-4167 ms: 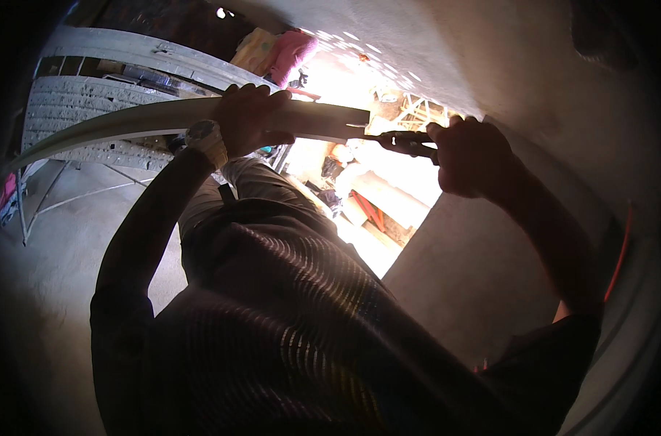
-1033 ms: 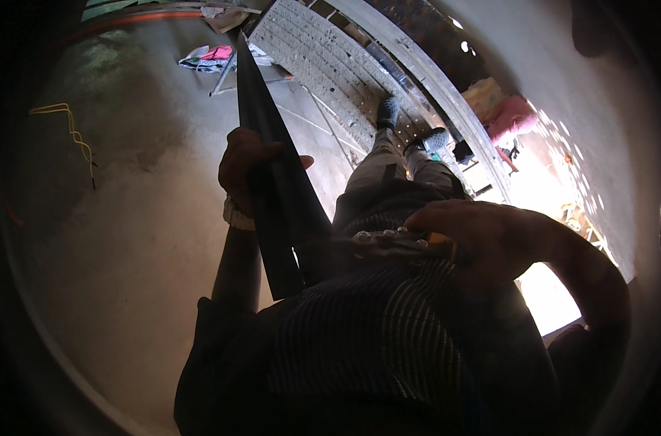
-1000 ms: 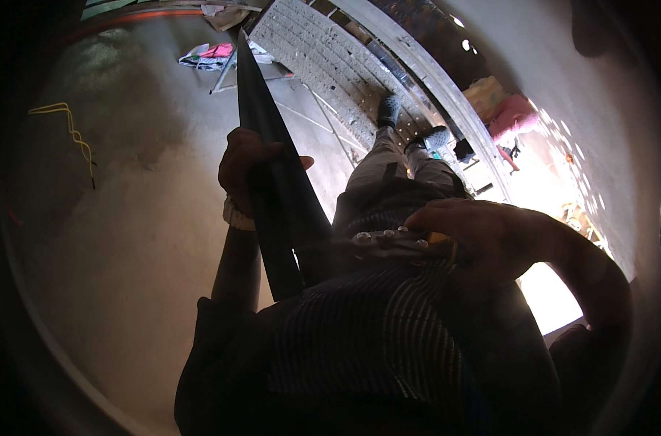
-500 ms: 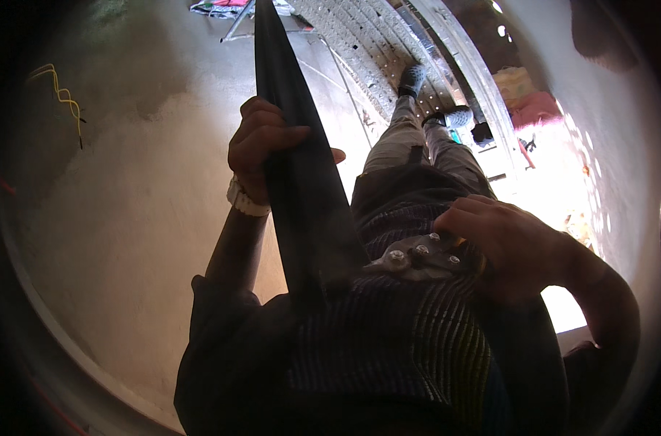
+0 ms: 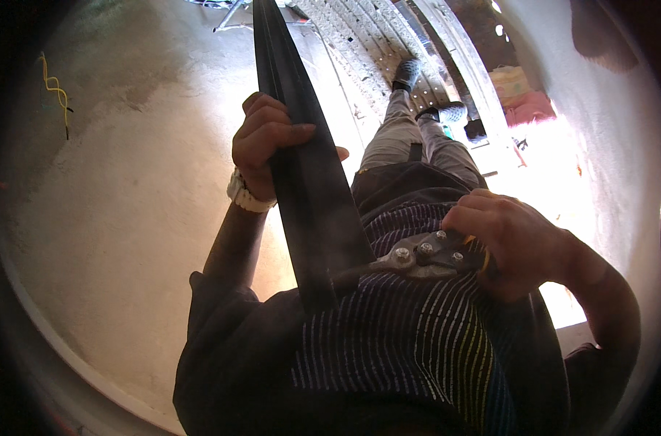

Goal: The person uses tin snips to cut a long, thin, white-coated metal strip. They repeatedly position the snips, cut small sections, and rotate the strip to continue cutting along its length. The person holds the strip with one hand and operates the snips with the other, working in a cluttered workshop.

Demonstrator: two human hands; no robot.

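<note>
A long dark metal profile (image 5: 309,174) runs from the top of the view down to my chest. My left hand (image 5: 269,142), with a white watch on its wrist, is wrapped round its middle, fingers over the near face. My right hand (image 5: 512,240) is closed round the handles of a pair of tin snips (image 5: 421,254), held sideways in front of my striped shirt. The snips' jaws reach the lower end of the profile. Their tips overlap its edge there, but the dark surface hides how far the blades are closed.
My feet stand on a rough, perforated plank platform (image 5: 359,51). Yellow wires (image 5: 54,87) stick out from the pale wall (image 5: 141,196) at left. Metal tubing (image 5: 232,18) shows at the top. Beyond the platform, at right, lies a pink cloth or sack (image 5: 530,107).
The picture has grown brighter. The profile, both hands and the snips have shifted only slightly; the snips stay at the profile's lower end.
</note>
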